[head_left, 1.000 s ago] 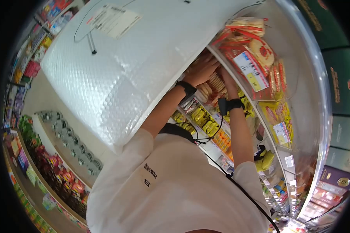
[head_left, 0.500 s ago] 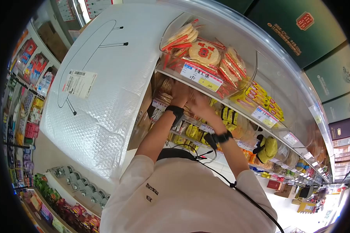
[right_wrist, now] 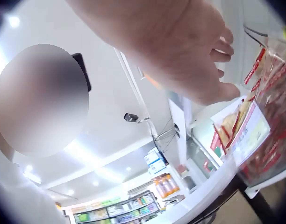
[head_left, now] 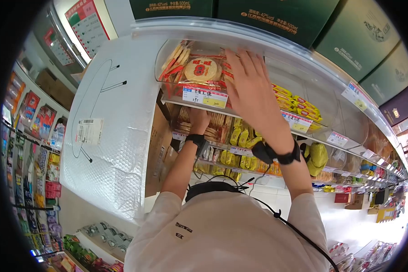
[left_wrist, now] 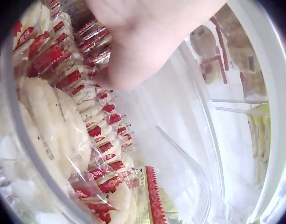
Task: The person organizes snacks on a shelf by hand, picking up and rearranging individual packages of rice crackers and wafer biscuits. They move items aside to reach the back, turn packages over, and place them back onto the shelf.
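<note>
My left hand [head_left: 199,119] reaches into the lower clear bin, among a row of wrapped rice crackers [head_left: 218,124]. In the left wrist view, the thumb side of that hand [left_wrist: 138,42] is right at the red-and-clear packets [left_wrist: 98,130]; its fingertips are hidden, and I cannot tell whether they grip a packet. Above, my right hand [head_left: 254,90] is held with fingers extended over the upper bin, beside a bag with a large round rice cracker [head_left: 201,70]. The right wrist view shows this hand [right_wrist: 180,51] close to the bin's packets [right_wrist: 274,88], holding nothing visible.
A price card [head_left: 205,97] fronts the upper bin. Yellow snack packets [head_left: 297,106] lie to its right. A bubble-wrapped white panel [head_left: 109,149] stands at left, a cardboard box [head_left: 158,147] beside it. Green boxes [head_left: 276,13] line the top. A yellow-green cap-like item [head_left: 318,159] hangs at right.
My right hand has moved up from beside the left hand in the lower bin to over the upper bin. My left hand stays low. The view has swung toward the shelf.
</note>
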`<control>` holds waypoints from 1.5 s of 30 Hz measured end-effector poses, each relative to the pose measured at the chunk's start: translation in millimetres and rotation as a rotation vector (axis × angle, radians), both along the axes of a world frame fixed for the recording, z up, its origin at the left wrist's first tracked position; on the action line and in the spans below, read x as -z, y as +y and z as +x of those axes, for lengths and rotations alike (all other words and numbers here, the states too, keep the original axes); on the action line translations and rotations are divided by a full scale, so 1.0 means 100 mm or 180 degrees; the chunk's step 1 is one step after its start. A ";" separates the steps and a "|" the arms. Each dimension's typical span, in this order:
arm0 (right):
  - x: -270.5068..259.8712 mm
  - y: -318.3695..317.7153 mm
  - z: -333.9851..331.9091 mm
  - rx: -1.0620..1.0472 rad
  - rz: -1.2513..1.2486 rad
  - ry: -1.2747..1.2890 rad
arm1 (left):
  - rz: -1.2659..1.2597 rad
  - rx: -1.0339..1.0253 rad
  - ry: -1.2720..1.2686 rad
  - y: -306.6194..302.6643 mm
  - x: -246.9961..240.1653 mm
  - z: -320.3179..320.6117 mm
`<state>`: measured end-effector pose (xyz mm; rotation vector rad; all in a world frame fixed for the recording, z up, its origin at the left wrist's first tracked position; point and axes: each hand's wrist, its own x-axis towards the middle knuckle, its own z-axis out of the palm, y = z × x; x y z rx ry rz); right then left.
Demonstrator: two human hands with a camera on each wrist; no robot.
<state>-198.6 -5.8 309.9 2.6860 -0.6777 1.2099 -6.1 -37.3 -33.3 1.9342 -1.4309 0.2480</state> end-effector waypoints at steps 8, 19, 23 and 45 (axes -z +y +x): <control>0.11 -0.19 -0.01 0.0185 0.0117 0.0119 | -0.0094 -0.0321 -0.0421 0.03 -0.06 -0.03; 0.61 0.79 -0.74 -0.1931 0.1039 -0.0225 | 0.0035 -0.0335 -0.0170 0.05 -0.06 -0.05; 1.21 0.82 -0.82 -0.1727 0.2409 -0.0214 | 0.0166 -0.0393 -0.0215 0.12 -0.26 -0.09; 2.12 0.18 0.06 0.0049 0.2719 -0.0980 | -0.0166 -0.0463 -0.0154 0.18 -0.33 -0.06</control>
